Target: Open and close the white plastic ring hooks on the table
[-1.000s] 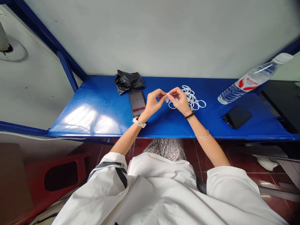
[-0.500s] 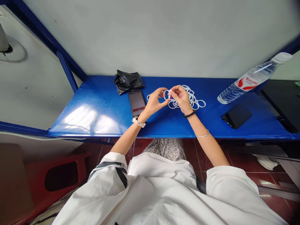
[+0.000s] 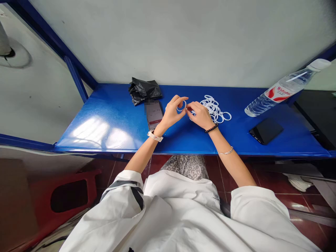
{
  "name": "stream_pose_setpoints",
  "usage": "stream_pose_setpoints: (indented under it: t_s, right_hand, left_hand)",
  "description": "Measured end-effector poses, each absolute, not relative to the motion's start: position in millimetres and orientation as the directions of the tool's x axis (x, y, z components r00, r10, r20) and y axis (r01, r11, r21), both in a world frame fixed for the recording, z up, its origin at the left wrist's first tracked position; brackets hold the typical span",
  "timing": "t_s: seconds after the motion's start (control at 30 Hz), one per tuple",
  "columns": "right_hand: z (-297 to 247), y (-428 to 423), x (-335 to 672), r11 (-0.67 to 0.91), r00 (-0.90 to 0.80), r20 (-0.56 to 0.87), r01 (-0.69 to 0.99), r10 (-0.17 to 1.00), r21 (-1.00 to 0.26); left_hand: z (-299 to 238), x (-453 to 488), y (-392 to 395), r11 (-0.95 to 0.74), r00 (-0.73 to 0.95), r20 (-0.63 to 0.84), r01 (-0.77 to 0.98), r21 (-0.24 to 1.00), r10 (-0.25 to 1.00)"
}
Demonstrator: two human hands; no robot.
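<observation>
Both my hands are raised just over the blue table (image 3: 110, 119), fingertips meeting. My left hand (image 3: 172, 113) pinches a small white ring (image 3: 182, 106) between thumb and fingers. My right hand (image 3: 201, 114), wearing a dark bead bracelet, has its fingers curled and touches the same ring from the right. Just behind my right hand lies a loose pile of several white rings (image 3: 214, 108) on the table.
A phone with a lit screen (image 3: 154, 114) lies left of my hands, with a crumpled black plastic bag (image 3: 144, 91) behind it. A dark phone (image 3: 266, 131) and a tilted water bottle (image 3: 285, 91) are at the right. A red stool (image 3: 65, 196) stands below left.
Both hands have shifted slightly left and lower with the ring. The ring, hidden between the fingertips a second ago, now shows as an open loop in my left fingers.
</observation>
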State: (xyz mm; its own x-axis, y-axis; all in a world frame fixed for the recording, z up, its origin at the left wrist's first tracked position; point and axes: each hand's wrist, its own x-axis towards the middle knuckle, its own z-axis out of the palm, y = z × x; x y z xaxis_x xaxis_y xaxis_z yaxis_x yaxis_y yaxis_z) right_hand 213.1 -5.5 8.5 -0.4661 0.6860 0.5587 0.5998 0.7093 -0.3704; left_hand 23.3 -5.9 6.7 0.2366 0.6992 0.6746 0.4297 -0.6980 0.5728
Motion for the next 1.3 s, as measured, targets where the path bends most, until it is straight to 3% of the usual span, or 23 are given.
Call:
stream_pose_setpoints:
  t_s: [0.3,0.53,1.0,1.13,1.3]
  right_hand:
    - [9.3,-6.6,214.4,0.702,-0.464,0.585,0.654,0.665,-0.280]
    - [15.5,-9.8,213.5,0.725,-0.400,0.662,0.605,0.634,-0.329]
    - [17.5,-14.3,214.2,0.718,-0.411,0.661,0.635,0.627,-0.286]
    - [15.0,-14.1,213.3,0.716,-0.409,0.663,0.638,0.627,-0.284]
    - [14.5,-12.9,213.5,0.703,-0.390,0.673,0.656,0.629,-0.276]
  left_hand:
    - [5.8,23.5,-4.2,-0.772,0.275,0.738,0.397,0.497,0.616]
    - [12.4,19.9,-5.9,-0.721,0.247,0.687,0.376,0.582,0.683]
    - [24.6,16.4,-11.7,-0.660,0.294,0.594,0.258,0.705,0.749]
    - [26.8,14.1,-12.5,-0.655,0.293,0.586,0.291,0.698,0.755]
    - [24.1,11.1,-8.2,-0.671,0.330,0.587,0.435,0.601,0.740]
